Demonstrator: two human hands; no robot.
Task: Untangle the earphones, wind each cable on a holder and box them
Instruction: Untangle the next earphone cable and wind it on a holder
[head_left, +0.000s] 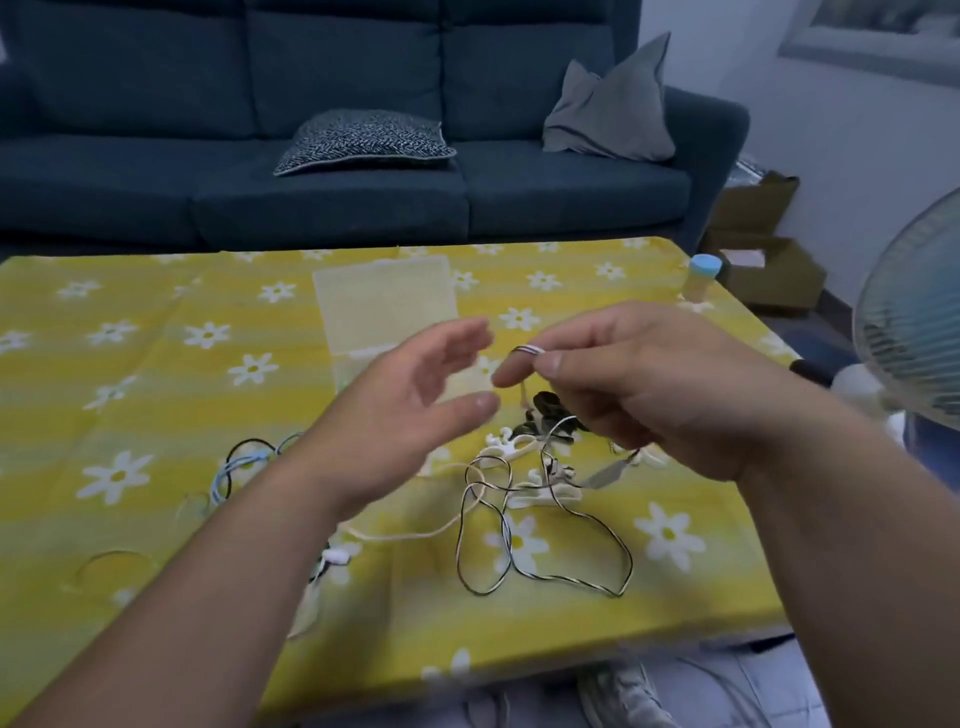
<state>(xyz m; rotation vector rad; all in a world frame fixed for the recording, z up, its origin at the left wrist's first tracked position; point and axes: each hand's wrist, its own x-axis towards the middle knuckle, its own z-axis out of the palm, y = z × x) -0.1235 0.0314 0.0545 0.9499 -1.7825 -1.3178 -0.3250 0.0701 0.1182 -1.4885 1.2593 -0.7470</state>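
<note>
Now the right hand (623, 395) pinches the striped cable (530, 350) on its forefinger, left hand (410, 410) spread beside it; best draw slack slowly from its loops on the table (156, 395), clear of the cream cable (415, 535).

No legible text, labels, brands or numbers. Surface (156, 395) cloth shows only a daisy print. Blue-capped bottle (702, 280) at the surface's far right corner is too blurred to read.

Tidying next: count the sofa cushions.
2: a patterned cushion lying flat on the middle seat; a grey cushion propped up at the right end. The sofa is cropped at left.
</note>
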